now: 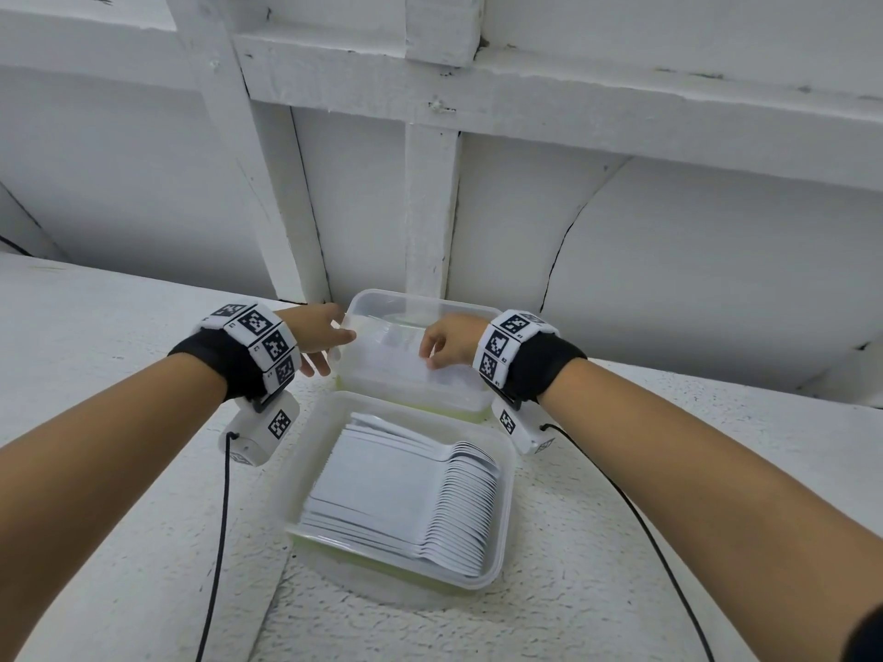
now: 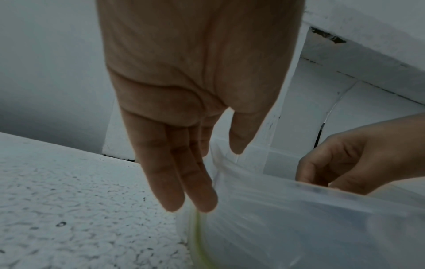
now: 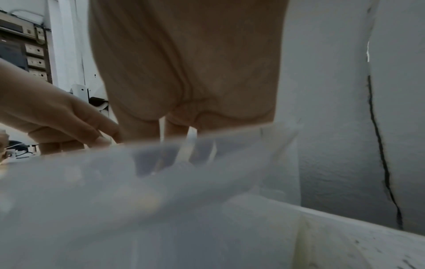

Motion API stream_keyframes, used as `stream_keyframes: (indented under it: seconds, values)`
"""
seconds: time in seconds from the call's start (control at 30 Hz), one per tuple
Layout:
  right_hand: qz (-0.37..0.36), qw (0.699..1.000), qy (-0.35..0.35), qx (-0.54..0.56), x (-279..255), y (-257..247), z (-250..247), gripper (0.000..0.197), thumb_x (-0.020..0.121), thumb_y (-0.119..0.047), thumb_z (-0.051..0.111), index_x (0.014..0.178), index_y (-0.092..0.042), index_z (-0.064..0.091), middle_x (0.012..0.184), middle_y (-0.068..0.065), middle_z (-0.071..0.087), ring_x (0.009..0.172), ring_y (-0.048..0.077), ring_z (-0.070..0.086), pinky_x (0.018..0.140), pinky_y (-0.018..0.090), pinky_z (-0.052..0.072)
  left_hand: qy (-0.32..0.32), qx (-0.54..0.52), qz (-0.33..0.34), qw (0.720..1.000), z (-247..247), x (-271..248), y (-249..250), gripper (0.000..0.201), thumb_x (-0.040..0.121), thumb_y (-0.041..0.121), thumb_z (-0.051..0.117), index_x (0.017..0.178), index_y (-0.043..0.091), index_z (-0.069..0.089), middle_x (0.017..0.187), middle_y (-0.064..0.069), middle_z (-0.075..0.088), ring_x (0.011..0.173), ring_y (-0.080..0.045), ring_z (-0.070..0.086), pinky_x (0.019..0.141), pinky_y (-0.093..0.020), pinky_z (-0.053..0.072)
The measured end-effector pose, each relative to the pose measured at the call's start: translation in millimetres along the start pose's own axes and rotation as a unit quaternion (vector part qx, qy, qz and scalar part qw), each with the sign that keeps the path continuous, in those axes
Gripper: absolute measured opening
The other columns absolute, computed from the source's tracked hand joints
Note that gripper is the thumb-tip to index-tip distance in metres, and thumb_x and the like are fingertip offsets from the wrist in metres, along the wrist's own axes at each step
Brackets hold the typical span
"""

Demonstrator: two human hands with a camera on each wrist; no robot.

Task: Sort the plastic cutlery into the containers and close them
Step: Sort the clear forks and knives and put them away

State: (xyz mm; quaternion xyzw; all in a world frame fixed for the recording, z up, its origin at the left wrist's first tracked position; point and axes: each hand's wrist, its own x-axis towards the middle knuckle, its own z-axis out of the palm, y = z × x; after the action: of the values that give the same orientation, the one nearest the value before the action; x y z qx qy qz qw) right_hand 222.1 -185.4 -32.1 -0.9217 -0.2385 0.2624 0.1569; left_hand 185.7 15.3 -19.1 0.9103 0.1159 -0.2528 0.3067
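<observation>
Two translucent plastic containers sit one behind the other on a white textured surface. The near container (image 1: 306,475) is open and holds a neat stack of white plastic spoons (image 1: 420,494). The far container (image 1: 420,301) holds more white cutlery (image 1: 382,363). My left hand (image 1: 334,351) lies against its left side with straight fingers (image 2: 181,196), the thumb over the rim. My right hand (image 1: 432,353) reaches down into the far container with curled fingers, pinching white cutlery pieces (image 3: 192,138). The container's cloudy wall (image 3: 161,182) hides the fingertips.
A white painted wall with wooden beams (image 1: 430,222) rises directly behind the far container. The white surface (image 1: 119,336) spreads to both sides. Black cables (image 1: 217,542) hang from both wrist units. Shelving with small drawers (image 3: 34,60) shows at the far left.
</observation>
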Motion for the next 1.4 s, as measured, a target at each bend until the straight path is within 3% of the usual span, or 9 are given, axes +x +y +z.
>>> stream_keyframes:
  seconds: [0.13, 0.33, 0.43, 0.63, 0.77, 0.87, 1.03, 1.2, 1.4]
  values:
    - [-0.018, 1.000, 0.007, -0.012, 0.6, -0.8, 2.2, 0.027, 0.085, -0.012, 0.064, 0.111, -0.003, 0.063, 0.074, -0.010, 0.048, 0.086, 0.016, 0.048, 0.060, 0.013, 0.035, 0.004, 0.000, 0.004, 1.000, 0.2, -1.1, -0.2, 0.030, 0.099, 0.028, 0.041, 0.124, 0.012, 0.042, 0.086, -0.007, 0.062, 0.067, -0.021, 0.063, 0.071, -0.036, 0.054]
    - [-0.015, 1.000, 0.021, 0.001, -7.0, -0.2, 0.4, 0.028, 0.091, -0.016, 0.057, 0.116, -0.005, 0.063, 0.121, 0.007, 0.063, 0.112, 0.020, 0.057, 0.090, 0.022, 0.038, 0.033, 0.098, -0.001, 0.995, -1.9, -7.6, 2.4, 0.044, 0.099, 0.033, 0.040, 0.137, 0.011, 0.037, 0.110, -0.010, 0.059, 0.094, -0.026, 0.061, 0.070, -0.026, 0.048]
    - [-0.011, 0.998, 0.066, 0.013, -24.8, -1.6, -6.5, 0.030, 0.095, -0.022, 0.051, 0.120, -0.010, 0.061, 0.125, 0.005, 0.061, 0.116, 0.019, 0.054, 0.092, 0.022, 0.036, 0.091, 0.170, 0.034, 0.981, -7.9, -19.7, 8.3, 0.044, 0.099, 0.033, 0.038, 0.136, 0.008, 0.041, 0.135, -0.013, 0.050, 0.121, -0.028, 0.048, 0.093, -0.031, 0.040]
    - [-0.050, 0.984, 0.169, 0.034, -122.2, 6.7, -11.2, 0.032, 0.095, -0.024, 0.049, 0.124, -0.012, 0.058, 0.119, 0.004, 0.061, 0.108, 0.017, 0.056, 0.094, 0.026, 0.040, 0.191, 0.061, 0.175, 0.964, -0.9, -88.3, 37.6, 0.033, 0.098, 0.027, 0.041, 0.125, 0.011, 0.053, 0.121, -0.007, 0.060, 0.107, -0.019, 0.054, 0.084, -0.024, 0.035]
    - [-0.034, 0.979, 0.191, 0.058, -218.5, 27.2, 12.3, 0.026, 0.094, -0.025, 0.052, 0.116, -0.016, 0.063, 0.108, -0.002, 0.064, 0.092, 0.007, 0.055, 0.077, 0.008, 0.037, 0.219, -0.003, 0.299, 0.929, 38.9, -154.4, 68.2, 0.026, 0.097, 0.025, 0.046, 0.118, 0.017, 0.059, 0.104, 0.002, 0.063, 0.086, -0.003, 0.054, 0.070, -0.007, 0.035]
    - [0.027, 0.980, 0.183, 0.071, -282.0, 52.0, 39.3, 0.024, 0.094, -0.026, 0.053, 0.114, -0.019, 0.064, 0.103, -0.005, 0.064, 0.090, 0.007, 0.056, 0.072, 0.005, 0.037, 0.157, -0.069, 0.387, 0.906, 87.2, -196.4, 90.5, 0.017, 0.095, 0.020, 0.050, 0.108, 0.020, 0.061, 0.090, 0.009, 0.064, 0.078, 0.008, 0.057, 0.069, 0.001, 0.037]
    - [0.161, 0.975, 0.141, 0.062, -357.5, 103.7, 92.2, 0.028, 0.095, -0.030, 0.049, 0.119, -0.020, 0.060, 0.108, -0.003, 0.062, 0.093, 0.008, 0.055, 0.081, 0.016, 0.039, 0.005, 0.004, 0.456, 0.890, 191.8, -213.2, 115.6, 0.022, 0.094, 0.027, 0.051, 0.108, 0.016, 0.063, 0.096, 0.003, 0.066, 0.084, -0.005, 0.057, 0.073, -0.012, 0.042]
    - [0.259, 0.954, 0.141, 0.059, -405.5, 131.8, 132.8, 0.030, 0.096, -0.031, 0.046, 0.123, -0.022, 0.056, 0.115, 0.000, 0.056, 0.102, 0.012, 0.052, 0.080, 0.017, 0.034, -0.128, 0.201, 0.389, 0.890, 287.6, -198.1, 135.8, 0.030, 0.098, 0.031, 0.041, 0.114, 0.010, 0.057, 0.114, -0.008, 0.058, 0.102, -0.021, 0.055, 0.081, -0.024, 0.038]
    - [0.274, 0.939, 0.183, 0.103, -422.5, 142.4, 154.9, 0.028, 0.096, -0.030, 0.047, 0.120, -0.021, 0.058, 0.111, 0.001, 0.059, 0.096, 0.010, 0.053, 0.079, 0.016, 0.034, -0.106, 0.238, 0.293, 0.920, 325.1, -176.5, 167.0, 0.046, 0.097, 0.040, 0.041, 0.122, 0.002, 0.043, 0.119, -0.016, 0.055, 0.106, -0.029, 0.054, 0.076, -0.030, 0.038]
